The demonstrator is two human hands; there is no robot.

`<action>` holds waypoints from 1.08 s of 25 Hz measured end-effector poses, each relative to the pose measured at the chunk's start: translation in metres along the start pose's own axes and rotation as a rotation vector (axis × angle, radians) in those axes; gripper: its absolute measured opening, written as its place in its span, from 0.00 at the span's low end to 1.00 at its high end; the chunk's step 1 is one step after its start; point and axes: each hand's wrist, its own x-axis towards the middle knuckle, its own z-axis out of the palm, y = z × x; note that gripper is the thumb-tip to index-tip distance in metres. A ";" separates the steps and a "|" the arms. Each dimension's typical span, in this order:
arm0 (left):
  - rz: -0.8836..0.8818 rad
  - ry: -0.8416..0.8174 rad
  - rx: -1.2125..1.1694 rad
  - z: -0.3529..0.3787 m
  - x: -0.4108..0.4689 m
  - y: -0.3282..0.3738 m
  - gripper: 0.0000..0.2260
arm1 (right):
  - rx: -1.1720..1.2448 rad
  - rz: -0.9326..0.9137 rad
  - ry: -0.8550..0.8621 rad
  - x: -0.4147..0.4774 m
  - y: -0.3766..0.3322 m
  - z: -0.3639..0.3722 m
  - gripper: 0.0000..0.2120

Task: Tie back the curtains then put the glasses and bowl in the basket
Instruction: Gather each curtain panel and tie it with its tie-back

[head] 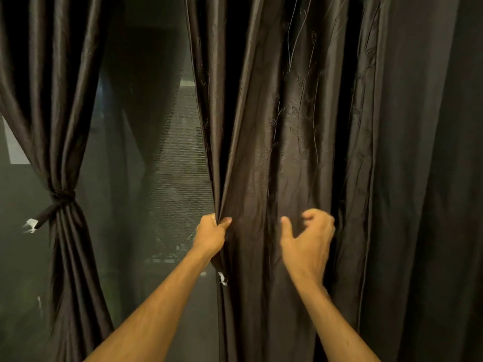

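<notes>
A dark brown left curtain (60, 126) hangs gathered and bound at its waist by a tie-back (61, 198) with a white frayed end. The right curtain (287, 126), dark brown with stitched leaf patterns, hangs loose. My left hand (211, 235) is shut on the right curtain's left edge at about waist height. My right hand (309, 237) hovers in front of the same curtain's folds, fingers curled and apart, thumb out, holding nothing. No glasses, bowl or basket are in view.
Between the two curtains a mesh-screened window (146, 152) shows a dim outdoor scene. A plainer dark drape (431, 178) fills the right side. A white patch of wall (15, 145) shows at the far left.
</notes>
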 end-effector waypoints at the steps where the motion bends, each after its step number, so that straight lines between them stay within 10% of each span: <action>1: -0.004 0.006 0.002 0.001 0.000 0.000 0.10 | -0.058 0.049 0.096 0.007 0.009 -0.007 0.22; 14: 0.065 0.033 -0.003 0.030 -0.034 0.016 0.07 | 0.071 0.163 -0.609 -0.030 0.009 0.001 0.06; 24: -0.243 -0.277 -0.235 0.007 -0.037 0.025 0.10 | 0.028 0.080 -0.785 -0.060 -0.029 0.024 0.30; 27: -0.153 -0.261 -0.149 0.014 -0.038 0.023 0.09 | -0.080 0.052 -0.787 -0.069 -0.032 0.025 0.21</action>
